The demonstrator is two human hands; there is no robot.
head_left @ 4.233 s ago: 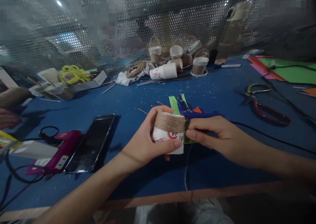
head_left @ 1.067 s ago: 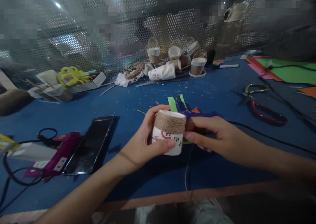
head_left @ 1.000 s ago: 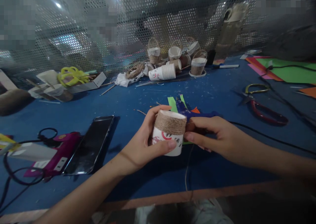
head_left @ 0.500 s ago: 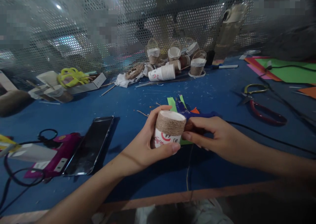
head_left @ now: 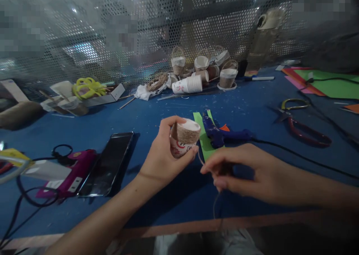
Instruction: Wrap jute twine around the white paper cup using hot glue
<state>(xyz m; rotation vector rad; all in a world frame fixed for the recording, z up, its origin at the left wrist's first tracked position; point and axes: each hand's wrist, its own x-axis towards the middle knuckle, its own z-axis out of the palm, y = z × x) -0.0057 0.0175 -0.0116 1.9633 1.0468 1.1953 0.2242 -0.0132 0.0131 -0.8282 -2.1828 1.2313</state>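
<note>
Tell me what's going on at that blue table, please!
A person's left hand is holding a small white paper cup with printing on it. Rough brown twine is wrapped around its upper part; the lower part is bare. A thin loose strand runs from the cup through the curled fingers of the right hand. Just beyond that hand, a dark blue plastic glue gun lies on bright green paper.
</note>
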